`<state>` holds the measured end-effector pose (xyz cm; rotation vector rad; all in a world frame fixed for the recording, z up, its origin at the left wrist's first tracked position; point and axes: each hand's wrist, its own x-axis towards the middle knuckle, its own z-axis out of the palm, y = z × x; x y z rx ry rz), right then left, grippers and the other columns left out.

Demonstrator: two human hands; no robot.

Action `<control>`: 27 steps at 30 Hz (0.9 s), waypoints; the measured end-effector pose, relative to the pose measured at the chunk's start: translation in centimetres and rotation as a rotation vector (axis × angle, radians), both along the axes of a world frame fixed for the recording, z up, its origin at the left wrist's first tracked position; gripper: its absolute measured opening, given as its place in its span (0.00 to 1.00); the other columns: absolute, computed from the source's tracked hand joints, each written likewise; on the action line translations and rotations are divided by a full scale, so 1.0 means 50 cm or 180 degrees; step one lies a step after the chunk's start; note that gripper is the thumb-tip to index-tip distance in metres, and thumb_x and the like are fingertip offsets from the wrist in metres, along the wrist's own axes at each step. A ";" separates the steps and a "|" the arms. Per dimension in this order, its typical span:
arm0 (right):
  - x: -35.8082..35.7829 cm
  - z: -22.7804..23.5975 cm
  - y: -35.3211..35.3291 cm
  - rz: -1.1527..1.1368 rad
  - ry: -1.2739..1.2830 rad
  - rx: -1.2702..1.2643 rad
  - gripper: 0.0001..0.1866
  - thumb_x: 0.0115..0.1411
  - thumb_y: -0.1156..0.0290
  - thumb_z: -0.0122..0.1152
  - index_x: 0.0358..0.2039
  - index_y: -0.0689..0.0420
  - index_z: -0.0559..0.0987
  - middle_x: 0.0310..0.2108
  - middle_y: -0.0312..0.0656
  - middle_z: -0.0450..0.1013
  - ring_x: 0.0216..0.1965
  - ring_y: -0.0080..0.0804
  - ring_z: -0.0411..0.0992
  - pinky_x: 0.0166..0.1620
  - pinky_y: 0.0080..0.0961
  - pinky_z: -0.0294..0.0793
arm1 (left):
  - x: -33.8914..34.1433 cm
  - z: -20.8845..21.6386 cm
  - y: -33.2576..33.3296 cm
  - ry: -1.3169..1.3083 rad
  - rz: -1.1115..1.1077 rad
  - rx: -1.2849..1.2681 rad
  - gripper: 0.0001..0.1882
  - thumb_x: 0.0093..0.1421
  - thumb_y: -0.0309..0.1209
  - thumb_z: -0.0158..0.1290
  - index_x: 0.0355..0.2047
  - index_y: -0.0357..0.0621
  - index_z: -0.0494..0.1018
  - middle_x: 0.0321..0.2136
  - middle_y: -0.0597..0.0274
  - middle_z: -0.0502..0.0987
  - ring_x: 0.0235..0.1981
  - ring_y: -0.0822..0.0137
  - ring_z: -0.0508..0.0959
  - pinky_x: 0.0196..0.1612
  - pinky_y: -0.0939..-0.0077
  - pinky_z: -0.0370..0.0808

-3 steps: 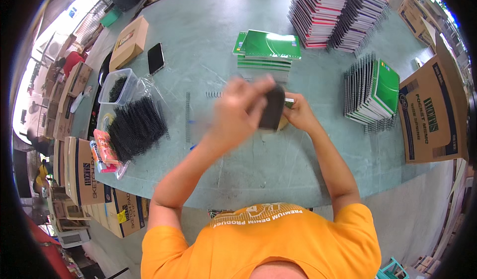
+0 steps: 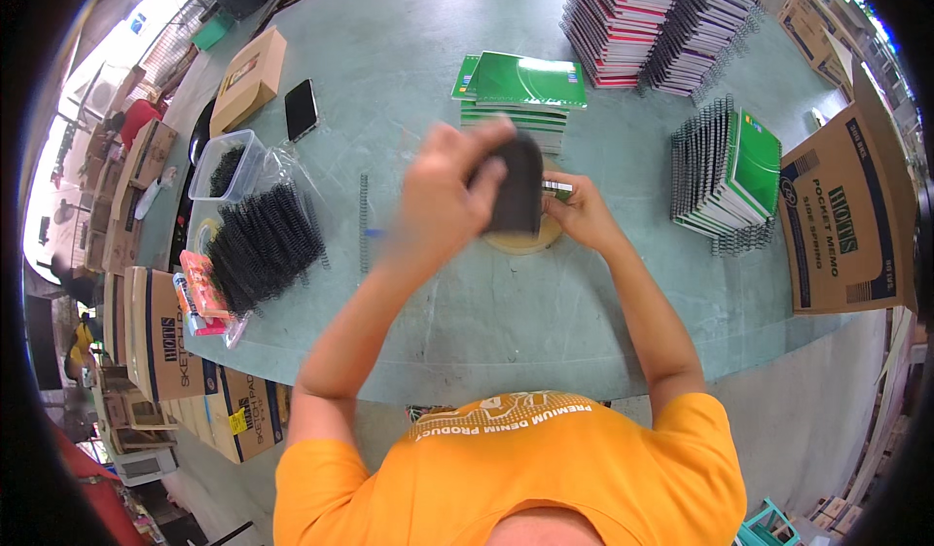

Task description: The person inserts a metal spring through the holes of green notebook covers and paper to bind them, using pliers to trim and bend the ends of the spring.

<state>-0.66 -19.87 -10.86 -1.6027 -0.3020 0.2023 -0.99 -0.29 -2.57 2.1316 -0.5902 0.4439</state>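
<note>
Hands, two. Left hand (image 2: 448,181), one, blurred, fingers and thumb closed on a dark slab (image 2: 518,186) with a rounded top, held upright in front of the person. Right hand (image 2: 581,213), one, thumb and fingers pinched on a small green-and-white piece (image 2: 557,189), just beside the slab; its full shape is hidden. Round yellowish object (image 2: 525,244), one, partly covered, below the slab

Green-covered notebooks, one stack (image 2: 530,79), two covers showing on top, beyond the hands. Coil-bound green notebooks, one stack (image 2: 754,166), to the right. Tall coil-bound stacks, two: red-edged (image 2: 618,25) and dark-edged (image 2: 696,35), side by side. Black coils, one heap (image 2: 265,249), too tangled to count; loose coil (image 2: 365,220), one. Clear tub (image 2: 226,166), one, with more coils inside. Phone (image 2: 302,111), one. Tan box (image 2: 248,79), one. Large open carton (image 2: 842,215), one, at the right edge

Table (image 2: 506,342), one, its near edge curving close to the person's orange shirt (image 2: 516,468); open room between hands and that edge, and a wide lane from the right hand to the coil-bound green stack; on the left, the loose coil stands nearest the forearm
</note>
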 end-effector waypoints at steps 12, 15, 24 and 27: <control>-0.012 0.018 0.002 -0.0143 -0.0412 0.0786 0.15 0.58 0.74 0.58 0.46 0.62 0.75 0.45 0.40 0.74 0.49 0.25 0.69 0.50 0.22 0.69 | -0.005 -0.017 -0.028 -0.1044 -0.0269 0.1022 0.17 0.53 0.31 0.57 0.43 0.43 0.74 0.34 0.54 0.73 0.38 0.54 0.74 0.40 0.63 0.71; -0.018 0.016 0.003 -0.0377 -0.0153 0.0862 0.12 0.57 0.75 0.59 0.43 0.62 0.77 0.39 0.38 0.76 0.41 0.20 0.71 0.44 0.19 0.71 | 0.014 -0.011 -0.061 -0.0986 -0.0662 0.0791 0.14 0.54 0.28 0.54 0.42 0.42 0.73 0.33 0.54 0.73 0.37 0.54 0.73 0.40 0.62 0.70; -0.016 -0.038 -0.013 -0.0772 -0.0228 -0.0316 0.08 0.57 0.70 0.58 0.32 0.62 0.79 0.21 0.30 0.74 0.24 0.13 0.64 0.27 0.17 0.64 | 0.051 -0.034 -0.078 -0.0008 -0.1480 0.0977 0.11 0.54 0.26 0.51 0.38 0.38 0.73 0.35 0.52 0.74 0.38 0.52 0.73 0.42 0.64 0.71; -0.021 -0.044 -0.010 -0.0814 -0.0481 -0.0265 0.07 0.58 0.71 0.56 0.31 0.62 0.78 0.22 0.30 0.74 0.24 0.12 0.64 0.27 0.17 0.65 | 0.048 -0.047 -0.083 0.0060 -0.1466 0.0871 0.10 0.53 0.25 0.51 0.37 0.38 0.74 0.35 0.52 0.75 0.39 0.52 0.73 0.43 0.64 0.71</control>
